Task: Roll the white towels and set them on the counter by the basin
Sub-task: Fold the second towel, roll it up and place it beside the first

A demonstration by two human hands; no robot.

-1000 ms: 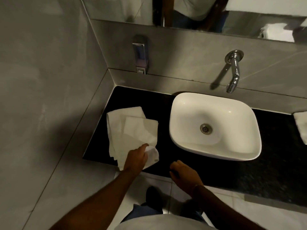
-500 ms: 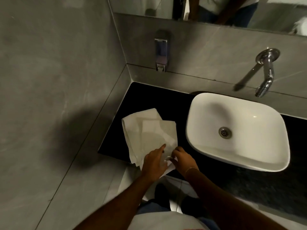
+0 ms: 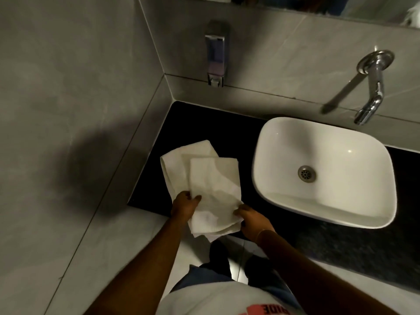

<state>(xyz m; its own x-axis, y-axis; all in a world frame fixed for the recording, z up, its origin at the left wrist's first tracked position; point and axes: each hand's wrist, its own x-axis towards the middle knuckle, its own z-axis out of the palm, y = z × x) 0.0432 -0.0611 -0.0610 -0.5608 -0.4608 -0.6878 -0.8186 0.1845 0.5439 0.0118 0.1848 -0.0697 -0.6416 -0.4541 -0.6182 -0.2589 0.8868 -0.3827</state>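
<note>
A white towel [image 3: 210, 183] lies loosely folded on the black counter [image 3: 193, 123], left of the white basin [image 3: 284, 201]. Its near end hangs over the counter's front edge. My left hand [image 3: 184, 204] grips the towel's near left edge, thumb on top. My right hand [image 3: 250, 218] pinches the near right corner. The towel is flat and crumpled, not rolled.
A chrome tap [image 3: 372, 92] juts from the grey wall above the basin. A soap dispenser [image 3: 216, 53] is fixed to the wall behind the towel. The grey side wall [image 3: 68, 110] closes the counter on the left. A mirror strip [image 3: 318, 5] runs along the top.
The view has shifted left and closer. My right hand came from below the counter edge onto the towel's near right corner. My left hand slid to the near left edge.
</note>
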